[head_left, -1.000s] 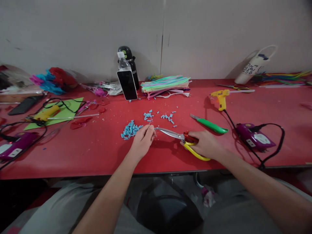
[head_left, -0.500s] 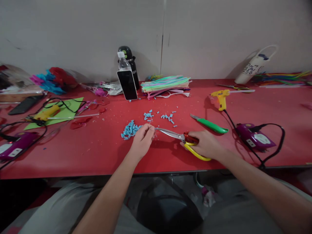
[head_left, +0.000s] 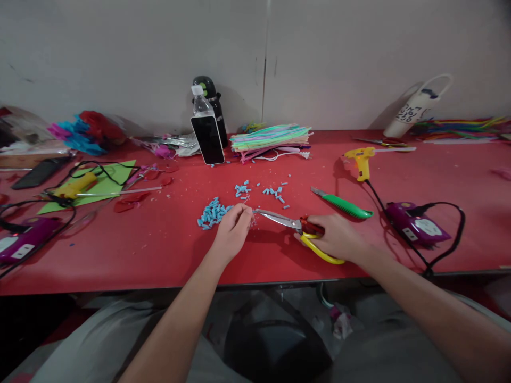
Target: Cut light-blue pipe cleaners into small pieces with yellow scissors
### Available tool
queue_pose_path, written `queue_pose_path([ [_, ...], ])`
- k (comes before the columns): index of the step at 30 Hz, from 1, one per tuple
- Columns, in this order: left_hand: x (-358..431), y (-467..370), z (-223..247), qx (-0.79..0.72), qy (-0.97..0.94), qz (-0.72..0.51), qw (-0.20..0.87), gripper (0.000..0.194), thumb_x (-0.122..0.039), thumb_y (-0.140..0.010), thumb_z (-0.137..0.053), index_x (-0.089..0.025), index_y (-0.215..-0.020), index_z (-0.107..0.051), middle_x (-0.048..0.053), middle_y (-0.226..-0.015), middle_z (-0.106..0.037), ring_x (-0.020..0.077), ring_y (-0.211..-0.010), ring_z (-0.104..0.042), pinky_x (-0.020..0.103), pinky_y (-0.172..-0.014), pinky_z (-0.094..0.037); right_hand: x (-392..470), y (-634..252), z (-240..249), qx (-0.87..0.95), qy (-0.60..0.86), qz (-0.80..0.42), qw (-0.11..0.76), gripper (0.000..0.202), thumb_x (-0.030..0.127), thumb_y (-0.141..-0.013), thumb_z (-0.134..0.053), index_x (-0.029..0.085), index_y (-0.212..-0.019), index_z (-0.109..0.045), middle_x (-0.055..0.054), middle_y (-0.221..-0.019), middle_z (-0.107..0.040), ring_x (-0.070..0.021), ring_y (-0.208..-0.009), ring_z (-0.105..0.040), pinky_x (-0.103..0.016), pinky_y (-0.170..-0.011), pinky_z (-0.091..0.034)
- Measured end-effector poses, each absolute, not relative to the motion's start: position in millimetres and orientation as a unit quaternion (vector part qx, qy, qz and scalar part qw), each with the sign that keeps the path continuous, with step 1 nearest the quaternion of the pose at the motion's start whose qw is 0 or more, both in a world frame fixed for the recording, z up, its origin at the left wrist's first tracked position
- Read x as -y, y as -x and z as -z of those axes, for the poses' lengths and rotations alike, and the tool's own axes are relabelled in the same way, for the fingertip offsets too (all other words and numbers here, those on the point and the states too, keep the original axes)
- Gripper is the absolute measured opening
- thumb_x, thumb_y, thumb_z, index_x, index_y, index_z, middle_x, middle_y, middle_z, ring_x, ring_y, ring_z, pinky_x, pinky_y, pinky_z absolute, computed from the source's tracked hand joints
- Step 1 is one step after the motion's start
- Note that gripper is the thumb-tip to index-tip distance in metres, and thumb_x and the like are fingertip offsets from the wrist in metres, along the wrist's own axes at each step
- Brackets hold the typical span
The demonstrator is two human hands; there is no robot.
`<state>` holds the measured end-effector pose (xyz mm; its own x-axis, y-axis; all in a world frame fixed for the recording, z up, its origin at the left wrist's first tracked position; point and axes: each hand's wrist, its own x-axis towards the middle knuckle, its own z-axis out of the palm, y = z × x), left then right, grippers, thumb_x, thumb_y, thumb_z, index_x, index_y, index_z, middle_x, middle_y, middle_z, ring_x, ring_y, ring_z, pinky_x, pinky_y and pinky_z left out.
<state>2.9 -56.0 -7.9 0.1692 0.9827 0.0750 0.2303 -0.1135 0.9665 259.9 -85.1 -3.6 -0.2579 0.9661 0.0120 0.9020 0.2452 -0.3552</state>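
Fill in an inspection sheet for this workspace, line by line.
Surface: red table, crumbs scattered about.
Things in use: scissors; blue pieces piled beside the left hand, others loose farther back.
Clutter: green knife, blade out; phone propped upright before a clear bottle.
Hands: right hand grips the scissors' handles; the left has its fingers pinched by the blade tips, contents too small to tell.
Cables: black cables, one running from the right-hand glue gun, others at left.
Surroundings: pale wall behind.

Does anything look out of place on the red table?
Yes: the green utility knife lies just beyond the right hand with its blade exposed, odd for a tool not in use. Blue bits also lie scattered outside the main pile.
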Motion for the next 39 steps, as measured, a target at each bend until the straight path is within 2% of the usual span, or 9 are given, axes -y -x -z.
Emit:
queue_pose_path([
  [16, 55.7, -2.7, 9.0, -0.480, -0.622, -0.417, 0.457, 0.028, -0.035, -0.093, -0.044, -0.018, -0.071, -0.048, -0.005, -0.061, -0.043, 0.0090, -0.052, -0.041, 0.023, -0.054, -0.034, 83.0, -262.6, 12.0, 0.787, 0.595, -0.116, 0.114, 0.028, 0.047, -0.079, -0.057, 0.021, -0.067, -0.055, 0.000, -0.061, -0.059, -0.0117, -0.051, -0.043, -0.026, -0.052, -0.022],
  [27, 56.0, -4.4, 7.1, -0.479, -0.588, -0.426, 0.493, 0.027, -0.034, -0.092, -0.046, -0.018, -0.071, -0.048, -0.005, -0.059, -0.044, 0.0076, -0.050, -0.039, 0.021, -0.050, -0.032, 84.0, -262.5, 10.3, 0.782, 0.595, -0.123, 0.137, 0.038, 0.055, -0.080, -0.056, 0.021, -0.064, -0.048, 0.001, -0.058, -0.053, -0.0113, -0.051, -0.036, -0.026, -0.051, -0.022],
  [32, 56.1, -4.1, 6.2, -0.479, -0.594, -0.427, 0.485, 0.027, -0.034, -0.092, -0.046, -0.018, -0.070, -0.048, -0.005, -0.059, -0.043, 0.0075, -0.050, -0.040, 0.021, -0.050, -0.033, 83.6, -264.4, 11.1, 0.787, 0.591, -0.131, 0.121, 0.030, 0.048, -0.079, -0.057, 0.021, -0.066, -0.052, 0.000, -0.060, -0.055, -0.0111, -0.051, -0.039, -0.027, -0.051, -0.021],
  [39, 55.2, -3.4, 7.5, -0.471, -0.595, -0.425, 0.493, 0.027, -0.034, -0.093, -0.047, -0.017, -0.071, -0.048, -0.005, -0.060, -0.043, 0.0073, -0.051, -0.040, 0.020, -0.049, -0.033, 83.7, -263.4, 9.8, 0.786, 0.595, -0.119, 0.116, 0.031, 0.048, -0.080, -0.057, 0.020, -0.066, -0.054, 0.000, -0.060, -0.056, -0.0108, -0.050, -0.039, -0.027, -0.051, -0.022],
])
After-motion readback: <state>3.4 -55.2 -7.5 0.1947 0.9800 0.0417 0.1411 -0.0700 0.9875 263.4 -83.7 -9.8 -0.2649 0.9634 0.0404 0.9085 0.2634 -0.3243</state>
